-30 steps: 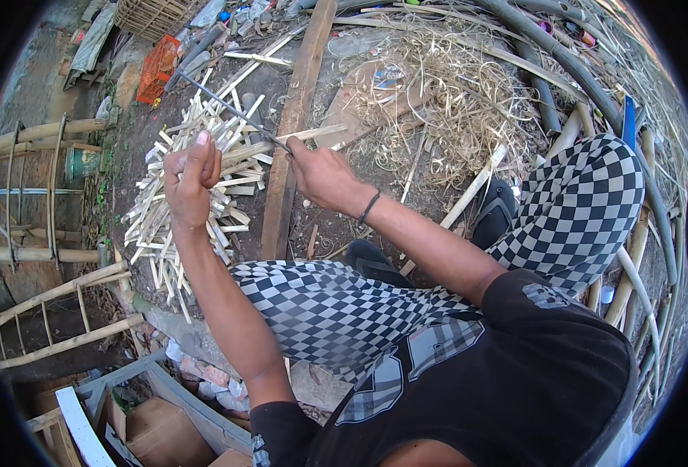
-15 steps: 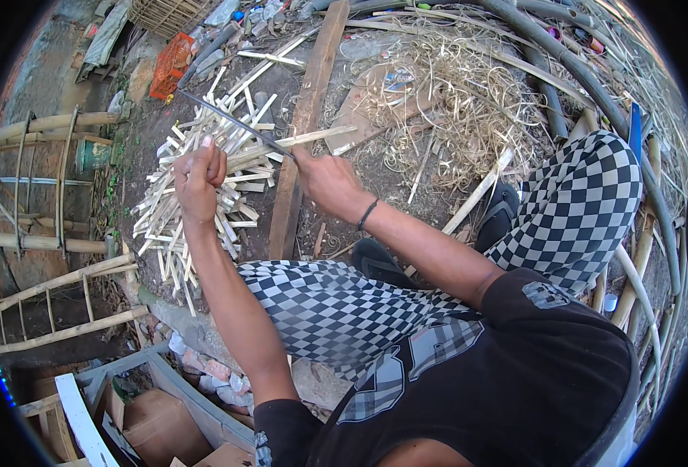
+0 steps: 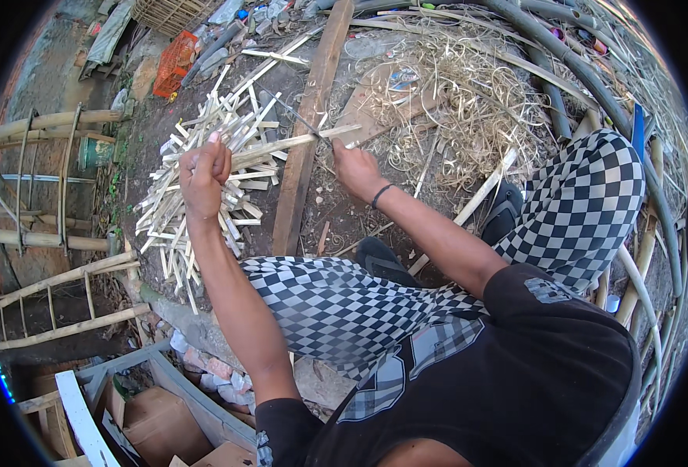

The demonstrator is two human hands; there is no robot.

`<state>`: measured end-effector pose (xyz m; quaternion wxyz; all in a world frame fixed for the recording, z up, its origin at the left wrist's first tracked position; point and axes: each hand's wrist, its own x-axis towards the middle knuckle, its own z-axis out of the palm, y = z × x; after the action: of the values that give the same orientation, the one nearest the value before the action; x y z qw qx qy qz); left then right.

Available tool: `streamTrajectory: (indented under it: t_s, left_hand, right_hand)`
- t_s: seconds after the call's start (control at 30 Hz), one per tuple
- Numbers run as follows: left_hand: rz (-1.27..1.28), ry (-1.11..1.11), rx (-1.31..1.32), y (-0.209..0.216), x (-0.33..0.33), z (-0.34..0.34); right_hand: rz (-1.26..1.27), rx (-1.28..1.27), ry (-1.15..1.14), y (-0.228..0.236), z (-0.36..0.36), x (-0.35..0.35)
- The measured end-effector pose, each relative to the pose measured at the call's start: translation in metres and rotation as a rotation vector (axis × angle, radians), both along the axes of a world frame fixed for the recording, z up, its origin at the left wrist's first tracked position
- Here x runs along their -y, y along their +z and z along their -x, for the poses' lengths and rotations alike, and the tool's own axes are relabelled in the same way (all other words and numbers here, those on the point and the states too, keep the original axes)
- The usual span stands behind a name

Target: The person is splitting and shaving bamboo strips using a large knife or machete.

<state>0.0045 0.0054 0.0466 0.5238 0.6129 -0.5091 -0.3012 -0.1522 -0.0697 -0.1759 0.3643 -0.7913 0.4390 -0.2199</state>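
Observation:
My left hand [image 3: 204,173] is closed in a fist with the thumb up, round one end of a pale bamboo strip [image 3: 285,145]. That strip reaches right across a long brown plank [image 3: 291,194] lying on the ground. My right hand [image 3: 357,167] is wrapped round the handle of a long, thin-bladed knife [image 3: 295,115]; its handle is mostly hidden by the fingers. The blade crosses the strip near its right end and points away to the far left. Beneath and around my left hand spreads a heap of cut bamboo strips [image 3: 239,204].
Curly bamboo shavings [image 3: 476,109] cover the ground at the far right, partly over a flat brown board [image 3: 375,105]. An orange plastic crate [image 3: 176,64] stands far left. Bamboo poles [image 3: 577,66] curve along the right. Cardboard boxes [image 3: 161,428] lie at the near left.
My right hand has moved right along the strip, drawing the knife with it. The blade now points more steeply away from me. My left hand has barely shifted.

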Motion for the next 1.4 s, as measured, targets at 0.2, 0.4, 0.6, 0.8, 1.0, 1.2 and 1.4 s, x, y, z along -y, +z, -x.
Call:
streamTrajectory:
  t_s: [0.2,0.4,0.6,0.8,1.0,1.2,1.4]
  left_hand:
    - [0.033,-0.052,-0.035,-0.007,-0.010,-0.004]
    - [0.009,-0.026,-0.011,0.000,0.005,0.012]
    - [0.021,-0.127,-0.025,-0.001,-0.004,-0.005]
    - [-0.054,-0.059,0.082,0.005,0.013,0.014]
    - [0.015,-0.111,0.043,0.000,-0.003,-0.007]
    - [-0.015,-0.146,0.075,0.007,0.007,0.012]
    - [-0.019,-0.097,0.018,0.000,0.003,0.004]
  right_hand:
    - [0.051,0.078,0.102,0.062,-0.009,-0.019]
    - [0.012,0.063,-0.002,-0.013,0.002,0.007]
    - [-0.027,-0.077,0.099,0.065,-0.004,-0.004]
    - [-0.044,-0.098,-0.046,-0.033,0.006,0.020]
    - [0.032,-0.106,0.062,0.021,-0.013,0.010]
    - [0.084,0.031,0.034,-0.014,-0.003,0.011]
    - [-0.026,-0.183,-0.061,-0.014,-0.006,0.020]
